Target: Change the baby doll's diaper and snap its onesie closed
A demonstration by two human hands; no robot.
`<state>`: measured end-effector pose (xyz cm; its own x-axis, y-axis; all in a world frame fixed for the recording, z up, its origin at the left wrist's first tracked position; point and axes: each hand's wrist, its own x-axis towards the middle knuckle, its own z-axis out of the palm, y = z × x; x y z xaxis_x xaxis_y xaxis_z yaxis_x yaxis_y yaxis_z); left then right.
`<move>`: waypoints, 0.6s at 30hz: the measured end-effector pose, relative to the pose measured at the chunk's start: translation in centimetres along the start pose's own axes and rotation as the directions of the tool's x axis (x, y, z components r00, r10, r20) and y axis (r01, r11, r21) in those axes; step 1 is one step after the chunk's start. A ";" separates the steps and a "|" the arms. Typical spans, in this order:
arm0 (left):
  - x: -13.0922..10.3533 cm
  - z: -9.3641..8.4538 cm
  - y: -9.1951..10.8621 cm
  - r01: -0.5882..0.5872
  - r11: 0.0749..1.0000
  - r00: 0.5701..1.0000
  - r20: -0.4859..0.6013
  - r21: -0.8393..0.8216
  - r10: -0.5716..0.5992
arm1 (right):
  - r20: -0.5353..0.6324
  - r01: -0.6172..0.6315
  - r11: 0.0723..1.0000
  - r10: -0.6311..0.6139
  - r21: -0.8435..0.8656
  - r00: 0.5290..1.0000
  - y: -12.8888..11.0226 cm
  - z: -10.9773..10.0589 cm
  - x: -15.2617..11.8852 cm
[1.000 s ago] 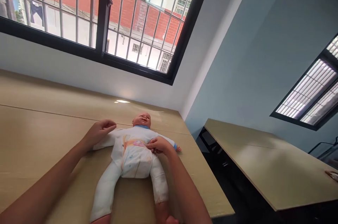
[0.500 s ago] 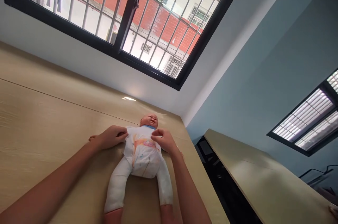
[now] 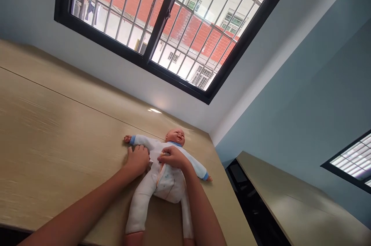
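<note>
**Diaper laid over the doll's front, both hands at its waist**

Nearest, the doll's legs point to about 6 and 7 o'clock, counted from the diaper (image 3: 169,184). The diaper covers the lower body of the doll (image 3: 191,161), over its white suit, and passes between the legs. So the wrapping of the front seems done; if the sides are closed, one cannot tell, and the waist looks uneven. The left hand (image 3: 138,159), at 10 o'clock, has its fingers bent beside the waist edge; their grip is hidden. The right hand (image 3: 175,158), at 12 o'clock, lies on the belly, with thumb and forefinger close to each other; if they pinch the edge is not clear. Further, the doll's head rests at 12 o'clock, face up, on the worktop (image 3: 58,130). Beyond are a barred window (image 3: 147,60) at 11 o'clock and a second table (image 3: 301,199) at 3 o'clock.
</note>
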<state>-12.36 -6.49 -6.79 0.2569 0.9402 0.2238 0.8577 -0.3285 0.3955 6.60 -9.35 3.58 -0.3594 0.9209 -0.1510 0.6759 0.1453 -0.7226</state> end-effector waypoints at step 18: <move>2.1 0.4 -0.6 0.000 0.965 0.993 0.118 -0.262 0.032 | -0.012 0.014 0.962 -0.011 0.272 1.000 1.1 -0.4 -1.8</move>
<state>-12.13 -4.25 -6.92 0.3350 0.9332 0.1301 0.7113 -0.3410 0.6146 8.27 -10.69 3.31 -0.3586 0.9237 -0.1350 0.4704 0.0539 -0.8808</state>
